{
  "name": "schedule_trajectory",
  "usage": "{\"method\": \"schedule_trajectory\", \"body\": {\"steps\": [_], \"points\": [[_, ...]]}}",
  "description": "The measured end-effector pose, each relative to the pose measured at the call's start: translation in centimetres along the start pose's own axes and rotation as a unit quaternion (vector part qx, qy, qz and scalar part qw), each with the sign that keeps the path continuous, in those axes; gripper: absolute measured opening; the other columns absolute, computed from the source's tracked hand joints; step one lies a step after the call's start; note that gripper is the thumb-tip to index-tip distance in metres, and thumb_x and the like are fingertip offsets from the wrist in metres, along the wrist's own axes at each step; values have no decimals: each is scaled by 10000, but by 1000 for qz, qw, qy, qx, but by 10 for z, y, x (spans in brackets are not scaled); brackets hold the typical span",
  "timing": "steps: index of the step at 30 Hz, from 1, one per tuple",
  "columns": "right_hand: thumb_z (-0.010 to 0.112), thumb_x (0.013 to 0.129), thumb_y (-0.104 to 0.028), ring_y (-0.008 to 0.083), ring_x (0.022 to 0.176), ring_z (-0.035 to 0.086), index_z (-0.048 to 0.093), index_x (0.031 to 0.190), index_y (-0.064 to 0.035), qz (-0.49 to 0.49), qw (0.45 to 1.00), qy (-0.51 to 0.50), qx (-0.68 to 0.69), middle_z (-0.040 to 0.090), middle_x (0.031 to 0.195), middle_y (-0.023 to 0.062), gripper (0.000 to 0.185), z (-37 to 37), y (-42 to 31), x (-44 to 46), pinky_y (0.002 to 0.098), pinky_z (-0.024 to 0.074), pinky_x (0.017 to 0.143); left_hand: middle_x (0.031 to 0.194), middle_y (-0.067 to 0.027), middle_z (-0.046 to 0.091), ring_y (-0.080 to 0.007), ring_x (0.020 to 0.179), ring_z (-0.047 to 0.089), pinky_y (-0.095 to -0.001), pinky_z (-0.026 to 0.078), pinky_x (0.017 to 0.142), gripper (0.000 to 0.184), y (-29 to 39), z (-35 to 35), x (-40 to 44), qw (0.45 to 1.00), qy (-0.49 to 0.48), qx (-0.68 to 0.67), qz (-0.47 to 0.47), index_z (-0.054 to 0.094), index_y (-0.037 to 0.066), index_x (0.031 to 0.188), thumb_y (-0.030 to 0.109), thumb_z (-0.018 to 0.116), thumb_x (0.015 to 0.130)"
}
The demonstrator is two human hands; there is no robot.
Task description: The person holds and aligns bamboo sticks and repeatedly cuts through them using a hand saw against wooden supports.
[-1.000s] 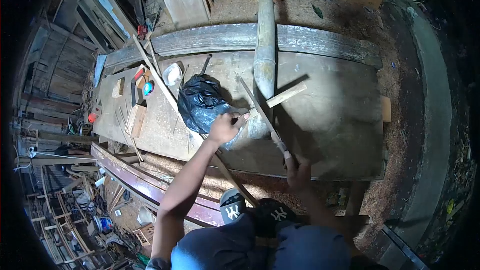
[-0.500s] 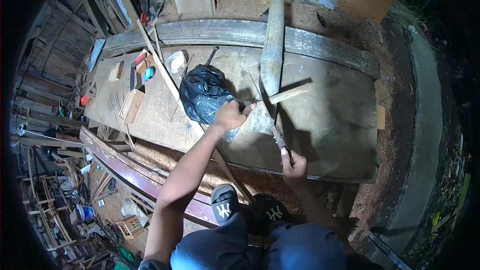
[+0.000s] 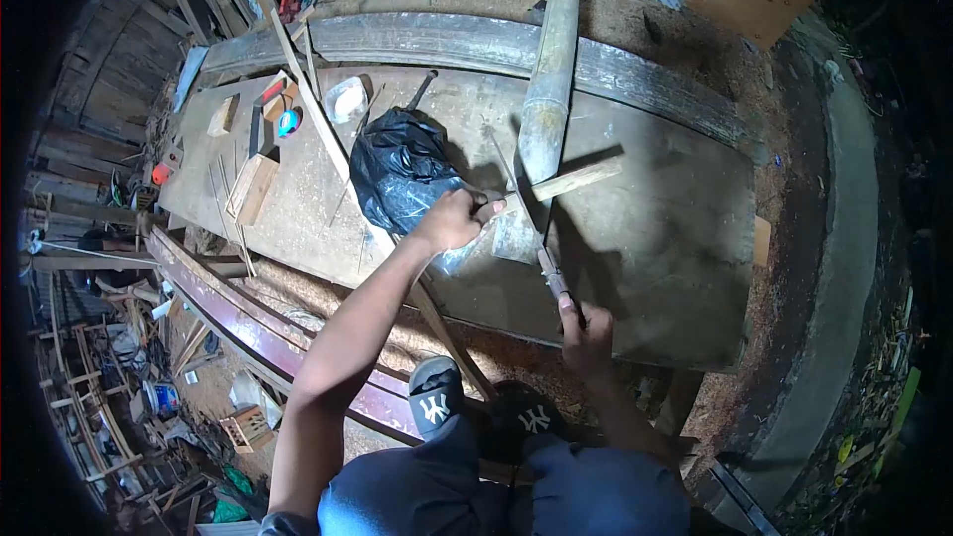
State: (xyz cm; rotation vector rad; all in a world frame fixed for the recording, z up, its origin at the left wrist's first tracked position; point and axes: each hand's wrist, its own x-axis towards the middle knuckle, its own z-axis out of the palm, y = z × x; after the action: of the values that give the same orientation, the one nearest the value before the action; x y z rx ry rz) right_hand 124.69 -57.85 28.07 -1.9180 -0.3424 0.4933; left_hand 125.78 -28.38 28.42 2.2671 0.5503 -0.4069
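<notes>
My left hand point(image 3: 452, 220) is closed around the near end of a pale wooden stick point(image 3: 581, 179), which lies across a thick bamboo pole point(image 3: 548, 89). In my right hand point(image 3: 586, 335) is the handle of a long, narrow-tipped tool that looks like a handsaw point(image 3: 526, 201). Its dark blade crosses the stick just beyond my left fingers and points away from me. Whether the edge has cut into the wood I cannot tell. Beside my left hand sits a black plastic bag point(image 3: 402, 164), its contents hidden.
The bamboo rests on a wide wooden board point(image 3: 675, 238) and a weathered beam point(image 3: 437, 40). To the left are a blue tape measure point(image 3: 288, 122), a white container point(image 3: 347, 99), a wood block point(image 3: 253, 189) and a long slat point(image 3: 316, 104). A reddish plank point(image 3: 233, 303) lies below.
The camera view has shifted slightly. Both hands keep their holds, and the blade still crosses the stick at nearly the same spot.
</notes>
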Motion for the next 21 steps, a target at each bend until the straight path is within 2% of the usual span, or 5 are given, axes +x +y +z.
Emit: {"method": "schedule_trajectory", "body": {"steps": [2,9,15,17,21], "points": [[606,990,-238,99,505,452,531,606,7,-32,999,20,-15,454,506,20,462,0,0,0,338,337,494,1059,-243,718,-432,1076,653,-473,510,951,557,-1,3,-1,1000,24,20,-4,727,43,1125,557,566,983],[614,999,-251,78,538,382,466,602,-21,26,1000,5,4,423,524,4,483,-11,-4,5,343,302,497,1122,-221,720,-381,1108,669,-428,503,975,566,13,5,-8,999,40,-24,-15,740,31,1121,559,620,959],[655,975,-191,128,624,504,568,856,8,-13,994,41,-103,505,661,61,248,-6,-33,16,336,393,554,1062,-240,725,-373,1066,689,-425,514,939,527,-10,15,0,996,86,-8,20,734,27,1145,512,634,968],[658,969,-155,184,769,644,608,1065,43,-131,982,112,-81,636,820,117,226,3,-42,14,335,507,693,1013,-275,722,-382,998,711,-423,528,894,518,-5,7,2,999,33,-26,-27,723,-12,1148,469,651,969],[641,974,-121,194,927,697,622,1212,66,-103,994,37,13,719,1011,175,303,-1,-54,31,324,535,850,979,-307,712,-389,964,720,-433,530,875,515,-26,11,26,996,78,7,45,712,-58,1120,433,651,977]]}}
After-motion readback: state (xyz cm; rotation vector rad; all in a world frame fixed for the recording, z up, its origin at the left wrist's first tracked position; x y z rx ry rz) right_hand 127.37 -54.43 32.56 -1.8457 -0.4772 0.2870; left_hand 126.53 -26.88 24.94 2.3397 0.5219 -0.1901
